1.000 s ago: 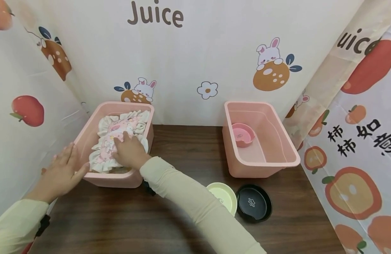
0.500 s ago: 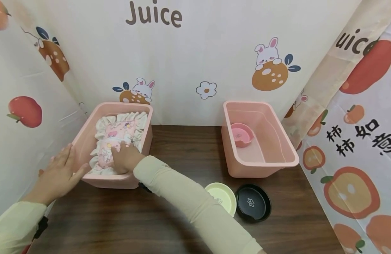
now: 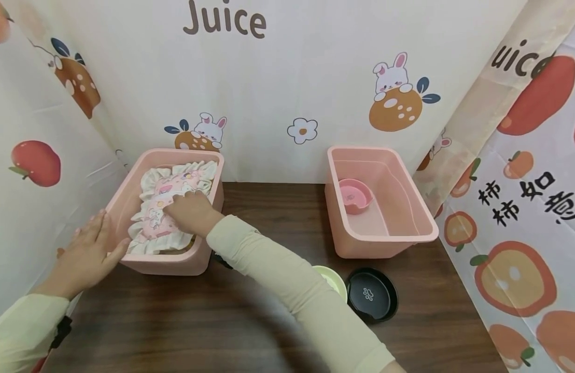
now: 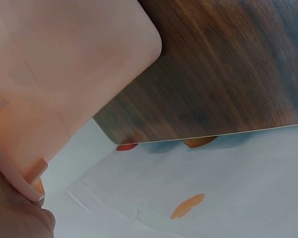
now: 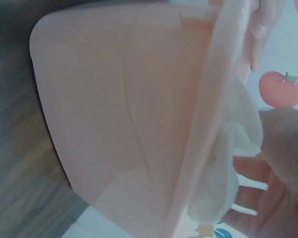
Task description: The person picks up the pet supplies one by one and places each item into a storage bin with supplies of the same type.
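Observation:
In the head view, a pink cushion with a white ruffled edge (image 3: 168,191) lies in the left pink plastic bin (image 3: 208,261). My right hand (image 3: 191,213) is on the cushion's right side, fingers pointing down against it. The right wrist view shows those fingers spread slightly apart behind the white ruffle (image 5: 213,178), which hangs over the bin's rim. At the bin's left wall, my left hand (image 3: 84,254) rests with extended fingers along the rim. Under the cushion's front edge a bit of brownish yellow shows; the rest of the bin's inside there is hidden.
A second pink bin (image 3: 371,248) stands to the right with a small pink bowl (image 3: 354,197) inside. Before it are a pale yellow bowl (image 3: 333,280), partly behind my right sleeve, and a black bowl (image 3: 372,295) with a paw print. Printed curtains (image 3: 268,77) enclose the table (image 3: 184,321).
My right hand moved down toward the bin's front corner, then back up and right over the cushion. The cushion's front ruffle shifted with it. My left hand stayed at the rim.

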Demonstrator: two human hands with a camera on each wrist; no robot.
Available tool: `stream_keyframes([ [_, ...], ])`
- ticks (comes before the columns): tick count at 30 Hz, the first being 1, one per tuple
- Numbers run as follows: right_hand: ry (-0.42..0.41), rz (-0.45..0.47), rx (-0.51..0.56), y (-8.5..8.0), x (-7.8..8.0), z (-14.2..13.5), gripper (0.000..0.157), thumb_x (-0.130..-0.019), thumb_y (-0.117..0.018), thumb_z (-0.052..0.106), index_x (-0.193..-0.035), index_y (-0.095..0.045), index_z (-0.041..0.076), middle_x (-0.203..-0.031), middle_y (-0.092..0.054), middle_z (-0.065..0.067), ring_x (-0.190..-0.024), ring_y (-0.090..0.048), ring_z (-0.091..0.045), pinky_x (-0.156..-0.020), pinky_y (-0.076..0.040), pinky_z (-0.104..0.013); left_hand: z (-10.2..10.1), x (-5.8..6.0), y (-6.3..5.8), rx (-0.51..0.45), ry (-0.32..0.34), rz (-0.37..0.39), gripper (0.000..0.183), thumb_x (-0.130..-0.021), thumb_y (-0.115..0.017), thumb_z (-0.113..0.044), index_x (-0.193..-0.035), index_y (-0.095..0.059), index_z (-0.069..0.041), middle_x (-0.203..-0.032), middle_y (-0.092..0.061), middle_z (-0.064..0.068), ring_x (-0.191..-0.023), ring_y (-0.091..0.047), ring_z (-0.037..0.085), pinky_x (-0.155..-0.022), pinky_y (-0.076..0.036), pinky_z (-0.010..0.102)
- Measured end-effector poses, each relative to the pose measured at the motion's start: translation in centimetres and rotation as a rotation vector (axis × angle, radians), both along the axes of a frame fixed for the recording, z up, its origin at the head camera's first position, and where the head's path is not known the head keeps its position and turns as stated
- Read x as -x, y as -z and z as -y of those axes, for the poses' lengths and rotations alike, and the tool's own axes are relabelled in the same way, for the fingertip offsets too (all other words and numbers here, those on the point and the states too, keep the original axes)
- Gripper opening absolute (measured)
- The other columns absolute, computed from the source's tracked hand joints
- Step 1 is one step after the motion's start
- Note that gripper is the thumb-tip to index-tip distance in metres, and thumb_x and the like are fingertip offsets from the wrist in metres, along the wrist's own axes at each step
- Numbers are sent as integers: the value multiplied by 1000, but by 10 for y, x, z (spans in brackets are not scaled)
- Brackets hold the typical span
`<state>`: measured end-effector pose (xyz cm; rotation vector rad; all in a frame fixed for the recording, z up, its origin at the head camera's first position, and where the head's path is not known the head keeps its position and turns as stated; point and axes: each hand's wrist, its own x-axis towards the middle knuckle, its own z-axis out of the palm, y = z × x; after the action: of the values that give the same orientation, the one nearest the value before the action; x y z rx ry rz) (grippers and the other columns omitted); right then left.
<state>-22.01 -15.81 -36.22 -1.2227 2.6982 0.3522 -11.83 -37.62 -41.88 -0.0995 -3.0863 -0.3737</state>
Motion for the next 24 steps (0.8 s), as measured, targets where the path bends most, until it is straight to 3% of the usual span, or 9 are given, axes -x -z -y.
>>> stream_keyframes([
  [3,-9,106,-34,1,-1,-1,46,-101,-40,40,-146,-33,44,-152,-35,5,-131,-44,-15,-105,-38,-30,1,-1,-1,2,-5,4,85,-98,-40,-46,-146,-3,13,-151,-2,37,-138,-2,55,-111,7,62],
  [6,14,229,-78,8,-4,3,52,-101,-29,50,-151,-17,43,-161,-13,6,-144,-23,-14,-113,-27,-27,1,-1,-2,7,-12,12,86,-97,-40,-47,-146,-3,13,-151,-2,37,-138,-2,55,-111,8,62],
  [10,82,326,-90,16,-8,10,57,-99,-18,56,-152,-2,42,-161,1,7,-147,-3,-13,-116,-14,-23,0,-2,-2,12,-9,9,86,-97,-40,-47,-146,-4,13,-151,-3,37,-138,-5,55,-111,7,61],
  [14,135,345,-79,19,-12,15,56,-100,-18,56,-152,-4,43,-161,-1,10,-146,-5,-9,-116,-14,-22,-1,-2,-2,14,-2,-3,85,-97,-41,-46,-146,-5,14,-151,-5,37,-138,-6,55,-111,5,62],
  [19,179,278,-177,20,-15,16,56,-99,-20,57,-152,-6,43,-159,-12,15,-145,-11,-3,-111,-26,-24,-1,-1,-3,10,-4,11,86,-98,-40,-48,-146,-3,13,-151,-3,37,-138,-4,55,-111,6,62],
  [24,160,245,-230,22,-16,17,58,-98,-20,59,-152,-7,42,-156,-19,18,-144,-12,-2,-109,-31,-25,-1,-1,-3,9,-10,24,88,-97,-38,-50,-146,-2,14,-151,-1,38,-138,-3,55,-111,8,62],
])
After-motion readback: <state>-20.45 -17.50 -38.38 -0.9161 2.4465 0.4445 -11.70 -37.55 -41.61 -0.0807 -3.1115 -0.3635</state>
